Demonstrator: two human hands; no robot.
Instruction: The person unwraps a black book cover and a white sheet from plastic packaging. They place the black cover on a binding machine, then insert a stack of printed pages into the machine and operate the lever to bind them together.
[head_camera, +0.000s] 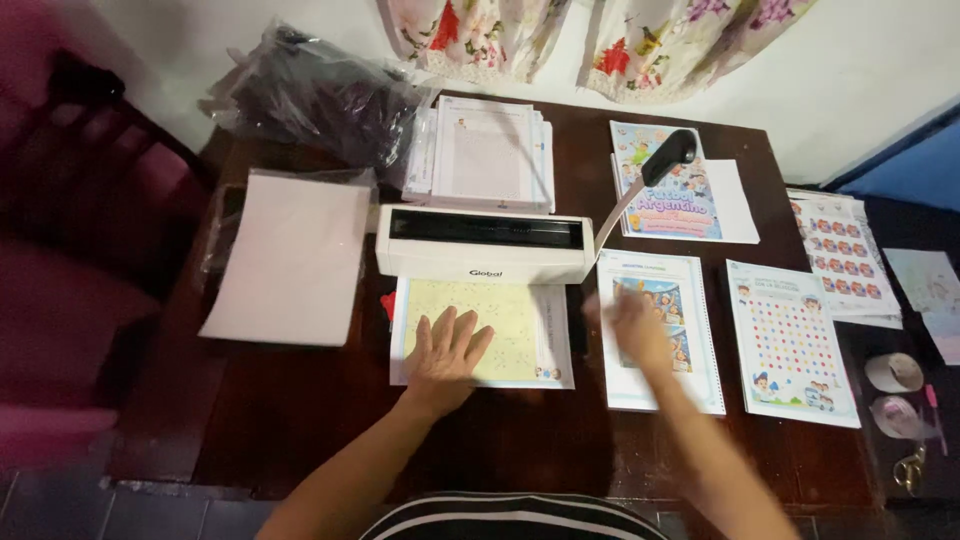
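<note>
Left hand (447, 350) flat, palm down, fingers spread. Right hand (632, 325) motion-blurred, forearm stretched forward, fingers indistinct.

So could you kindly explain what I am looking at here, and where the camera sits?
There is one picture, from a camera worn on a person's head, looking down at a dark wooden table. No robot: just two bare hands. The left hand lies flat on a yellow sheet at the front of a white machine with a lever. The right hand, blurred, is over a picture page beside it. Neither hand grips anything. Around lie a stack of pages, a blank sheet, more coloured pages, tape rolls and scissors.
</note>
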